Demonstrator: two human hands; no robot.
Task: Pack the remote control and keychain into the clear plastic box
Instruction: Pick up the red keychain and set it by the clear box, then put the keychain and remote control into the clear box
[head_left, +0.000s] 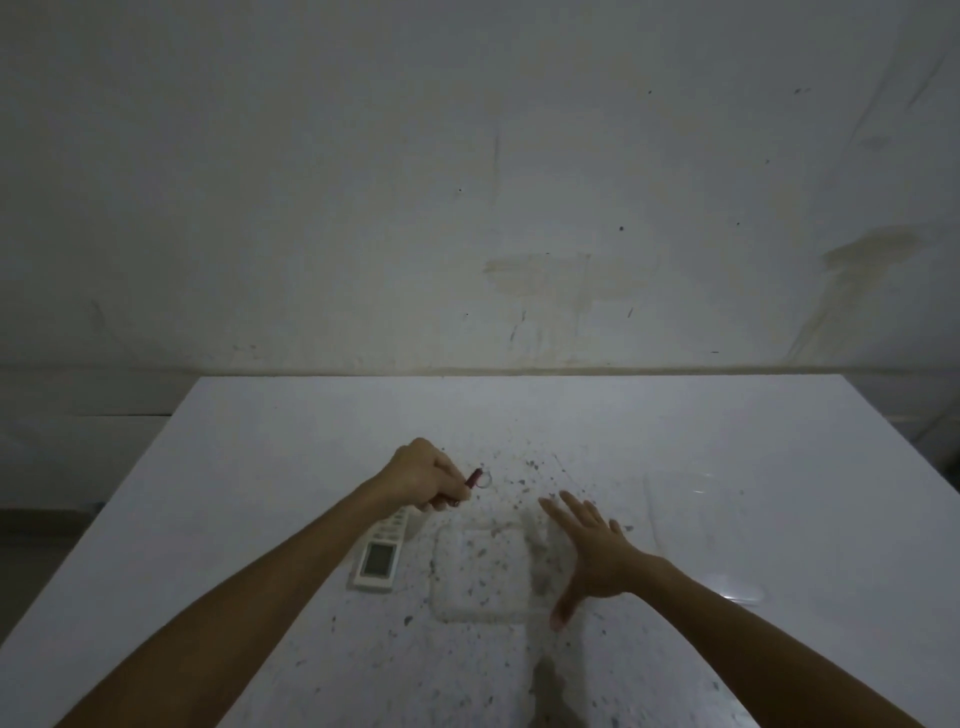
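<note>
Keychain (477, 479) pinched in left hand (426, 475) | right hand (589, 551) spread, touching box (485, 566) edge

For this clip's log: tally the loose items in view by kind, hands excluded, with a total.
Remote control, white, on the table: 1
Keychain, dark red with a ring, held in the left hand: 1
Clear plastic box, by the open right hand: 1
Total: 3
</note>
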